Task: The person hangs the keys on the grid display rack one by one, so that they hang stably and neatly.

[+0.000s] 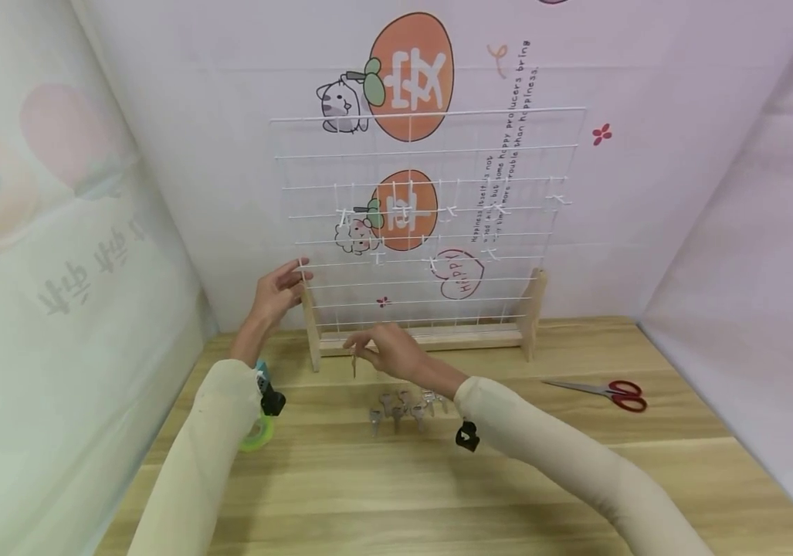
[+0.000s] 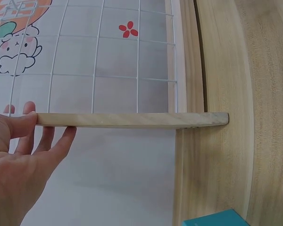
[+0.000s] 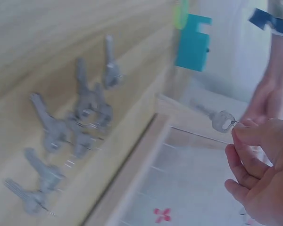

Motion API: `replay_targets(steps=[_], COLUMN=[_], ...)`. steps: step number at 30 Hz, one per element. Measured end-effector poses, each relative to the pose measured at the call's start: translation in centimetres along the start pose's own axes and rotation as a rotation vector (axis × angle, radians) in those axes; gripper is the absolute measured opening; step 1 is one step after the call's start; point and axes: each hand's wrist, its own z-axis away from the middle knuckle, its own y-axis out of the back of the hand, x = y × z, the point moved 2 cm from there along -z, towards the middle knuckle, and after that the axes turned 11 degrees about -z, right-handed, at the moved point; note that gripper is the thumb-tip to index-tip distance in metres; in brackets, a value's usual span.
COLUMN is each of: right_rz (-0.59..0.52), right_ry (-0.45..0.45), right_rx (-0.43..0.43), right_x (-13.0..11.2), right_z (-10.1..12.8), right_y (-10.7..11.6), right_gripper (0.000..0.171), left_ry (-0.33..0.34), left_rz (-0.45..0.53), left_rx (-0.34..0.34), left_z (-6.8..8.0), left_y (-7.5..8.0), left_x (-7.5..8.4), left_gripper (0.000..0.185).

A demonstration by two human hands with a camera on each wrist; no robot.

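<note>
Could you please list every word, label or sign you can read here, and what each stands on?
"HAPPY": in the red heart outline on the wall poster, behind the wire grid.
Vertical black English lines on the poster: roughly "...happy producers bring happiness", too small to quote surely.
White characters on two orange fruits: stylised, unreadable.

The wire grid rack [image 1: 431, 201] is white on pale wooden feet [image 1: 531, 313], against a pinkish wall [image 1: 646, 193] printed with orange persimmons, cartoon sheep and small red flowers. The table [image 1: 438, 479] is light wood grain. The keys [image 1: 403, 407] are grey metal, the scissors [image 1: 608, 391] red-handled, the tape roll [image 1: 257, 434] green, and both sleeves [image 1: 563, 455] cream.
</note>
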Motion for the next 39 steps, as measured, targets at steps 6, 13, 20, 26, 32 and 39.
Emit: replay_targets(steps=[6, 13, 20, 26, 32, 39], right_rz=[-0.035, -0.064, -0.061, -0.059, -0.073, -0.046], right_ry=[0.031, 0.040, 0.082, 0.128, 0.135, 0.125], right_rx=[0.016, 0.092, 0.182, 0.274, 0.321, 0.368], right_x=[-2.3, -4.3, -6.2, -7.1, -7.8, -8.1], right_z=[-1.3, -2.8, -4.2, -5.3, -5.9, -6.9], right_y=[2.8, 6.2, 9.7, 12.0, 13.6, 14.1], right_gripper=[0.016, 0.018, 0.018, 0.018, 0.019, 0.019], left_ry=[-0.005, -0.007, -0.008, 0.004, 0.006, -0.014], left_rz=[-0.012, -0.014, -0.009, 0.008, 0.028, 0.019], left_rx=[0.015, 0.022, 0.015, 0.015, 0.007, 0.014], left_z=[-0.1, 0.1, 0.2, -0.1, -0.2, 0.1], left_y=[0.0, 0.0, -0.1, 0.0, 0.0, 0.0], left_x=[-0.5, -0.6, -0.5, -0.7, -0.8, -0.6], left_gripper=[0.057, 0.057, 0.058, 0.057, 0.056, 0.056])
